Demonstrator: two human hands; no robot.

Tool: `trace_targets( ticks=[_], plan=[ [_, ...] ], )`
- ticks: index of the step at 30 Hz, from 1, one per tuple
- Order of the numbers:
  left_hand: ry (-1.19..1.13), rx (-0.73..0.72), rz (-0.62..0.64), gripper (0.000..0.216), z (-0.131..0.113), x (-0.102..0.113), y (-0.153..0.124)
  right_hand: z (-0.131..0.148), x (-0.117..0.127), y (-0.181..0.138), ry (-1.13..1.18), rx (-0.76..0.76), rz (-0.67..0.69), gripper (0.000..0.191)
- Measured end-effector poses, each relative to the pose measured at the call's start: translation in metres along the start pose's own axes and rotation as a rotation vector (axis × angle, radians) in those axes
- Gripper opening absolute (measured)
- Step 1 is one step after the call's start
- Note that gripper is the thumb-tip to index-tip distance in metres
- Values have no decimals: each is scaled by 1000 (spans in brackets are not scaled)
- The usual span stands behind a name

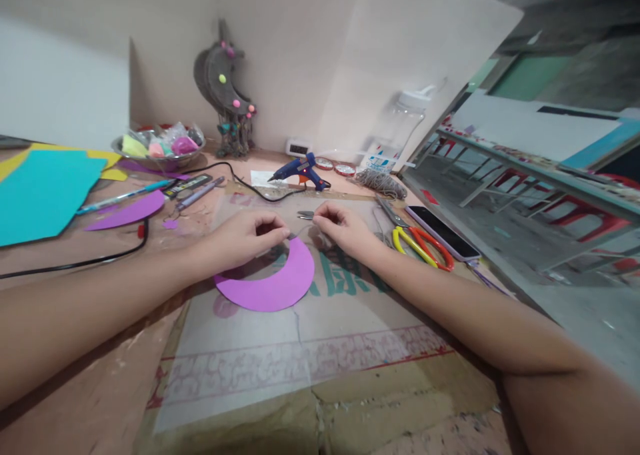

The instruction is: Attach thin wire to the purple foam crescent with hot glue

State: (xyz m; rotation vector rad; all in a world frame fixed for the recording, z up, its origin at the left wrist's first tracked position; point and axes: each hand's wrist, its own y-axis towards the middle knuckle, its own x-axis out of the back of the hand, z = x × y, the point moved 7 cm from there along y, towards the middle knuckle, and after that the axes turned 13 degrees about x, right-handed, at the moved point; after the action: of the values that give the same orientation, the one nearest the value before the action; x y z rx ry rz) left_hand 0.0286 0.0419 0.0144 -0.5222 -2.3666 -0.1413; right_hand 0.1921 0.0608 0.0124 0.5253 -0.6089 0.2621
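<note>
A purple crescent cut-out (280, 288) lies on the board in front of me. My left hand (245, 238) is closed in a pinch at its upper tip, where a small bit of grey shows by the thumb. My right hand (345, 229) is closed too, thumb against forefinger. Small metal thread snips (305, 215) stick out leftward from its fingertips, their blades slightly apart; the rest of them is hidden by the fingers. A thin strand seems to run between both hands, but it is too faint to be sure.
Scissors (417, 245) and a phone (443, 231) lie right of my right hand. Behind are a blue glue gun (303, 171), grey yarn (383, 183), a bottle (395, 131) and a decorated grey moon (220, 81). Turquoise sheets (47, 195), pens and a bowl (160, 158) sit left.
</note>
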Motion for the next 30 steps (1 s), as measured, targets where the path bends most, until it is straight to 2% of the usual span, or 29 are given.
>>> trace_targets(
  ticks=[4, 9, 12, 15, 17, 19, 23, 27, 30],
  plan=[
    [-1, 41, 1, 30, 1, 0, -1, -4, 7, 3, -68, 27, -31, 18],
    [-21, 34, 7, 30, 1, -1, -1, -10, 31, 13, -195, 92, -122, 28],
    [-6, 9, -16, 29, 1, 1, 0, -21, 50, 18, -132, 65, -217, 33],
    [-5, 6, -24, 31, 3, 2, 1, -29, 66, 18, 16, 77, -362, 14],
    [-9, 7, -23, 33, 4, 2, 2, -24, 66, 16, 61, 121, -388, 23],
    [-15, 4, -17, 32, 4, 1, 2, -12, 56, 13, 61, 151, -328, 25],
    [-33, -5, -3, 30, 4, 1, 2, 18, 20, 3, 67, 114, -103, 25],
    [-19, -48, -6, 29, 1, 1, 1, 33, -9, -10, 282, -83, 72, 35],
    [-12, -64, -5, 29, 0, 0, 0, 38, -18, -17, 389, -197, 146, 40]
  ],
)
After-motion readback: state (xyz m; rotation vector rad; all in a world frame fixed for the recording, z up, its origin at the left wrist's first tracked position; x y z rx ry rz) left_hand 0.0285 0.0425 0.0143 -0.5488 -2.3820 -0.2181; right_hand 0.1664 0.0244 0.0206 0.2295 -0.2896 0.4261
